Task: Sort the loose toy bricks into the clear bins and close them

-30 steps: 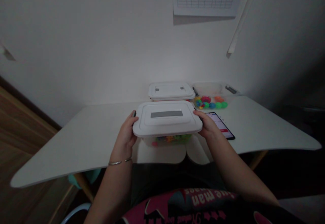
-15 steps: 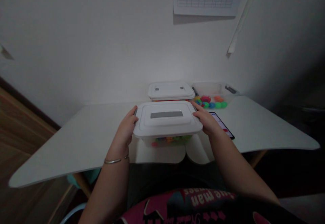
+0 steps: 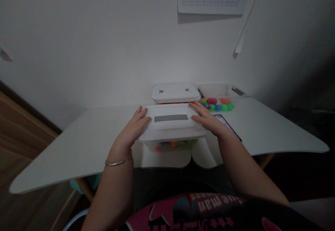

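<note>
A clear plastic storage box (image 3: 149,146) with a white lid (image 3: 171,131) stands on the table in front of me. The lid carries a grey handle strip, and colourful small pieces (image 3: 180,143) show through the box's front wall. My left hand (image 3: 133,128) lies on the lid's left edge with its fingers stretched out. On the opposite edge rests my right hand (image 3: 209,121), thumb and fingers apart on top of the lid. Both hands touch the lid without wrapping round it. The box's side latches are hidden under my hands.
Behind stands another lidded box (image 3: 176,93). Right of it, a clear container (image 3: 214,90) with a grey latch stands by the wall, with bright round toys (image 3: 218,107) at its front. A phone (image 3: 227,123) lies beside my right forearm on the white table (image 3: 274,129).
Both hands have shifted from the box's side edges up onto the lid, and their fingers have straightened. The box has stayed in nearly the same place.
</note>
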Motion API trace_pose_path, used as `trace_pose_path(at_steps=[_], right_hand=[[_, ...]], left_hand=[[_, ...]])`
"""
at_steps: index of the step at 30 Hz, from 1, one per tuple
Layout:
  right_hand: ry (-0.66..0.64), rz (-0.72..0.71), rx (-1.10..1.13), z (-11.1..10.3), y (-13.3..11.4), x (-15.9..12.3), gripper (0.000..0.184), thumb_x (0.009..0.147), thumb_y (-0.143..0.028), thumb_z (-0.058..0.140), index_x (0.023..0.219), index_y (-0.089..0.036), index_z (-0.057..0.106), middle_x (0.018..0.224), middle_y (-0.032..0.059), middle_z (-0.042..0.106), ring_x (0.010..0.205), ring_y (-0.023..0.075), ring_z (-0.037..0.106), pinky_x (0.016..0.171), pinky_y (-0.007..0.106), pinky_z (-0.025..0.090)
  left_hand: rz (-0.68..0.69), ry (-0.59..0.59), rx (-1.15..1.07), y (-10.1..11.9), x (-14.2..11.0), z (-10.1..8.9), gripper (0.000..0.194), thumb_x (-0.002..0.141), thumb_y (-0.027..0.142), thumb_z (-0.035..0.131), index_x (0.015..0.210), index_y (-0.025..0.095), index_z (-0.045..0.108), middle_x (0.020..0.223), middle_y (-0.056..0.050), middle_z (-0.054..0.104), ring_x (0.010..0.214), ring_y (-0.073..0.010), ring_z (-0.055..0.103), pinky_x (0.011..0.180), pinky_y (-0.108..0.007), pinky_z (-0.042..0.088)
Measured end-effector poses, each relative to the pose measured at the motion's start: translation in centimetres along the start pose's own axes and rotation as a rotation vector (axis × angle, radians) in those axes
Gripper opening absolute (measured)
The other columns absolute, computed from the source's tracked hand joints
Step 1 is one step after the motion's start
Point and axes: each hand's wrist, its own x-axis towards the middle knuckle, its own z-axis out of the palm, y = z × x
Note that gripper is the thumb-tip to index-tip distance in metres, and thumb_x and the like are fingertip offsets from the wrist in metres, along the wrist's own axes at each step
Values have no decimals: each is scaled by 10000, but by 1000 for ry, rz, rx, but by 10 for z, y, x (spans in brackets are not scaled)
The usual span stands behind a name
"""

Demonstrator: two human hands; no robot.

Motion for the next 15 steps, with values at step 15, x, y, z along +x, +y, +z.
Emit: trace_pose_path(at_steps=[15], right_hand=[[8,-112,-90,7,0,16,634,901,-662,423,1409,-297,520,1529,25,449,1475,242,306,1240,487,187]], left_hand=[[78,-144,93,-1,3,1,637,813,445,558,1387,168,549,1587,-132,333,1482,-309,271,1223,-466,200]])
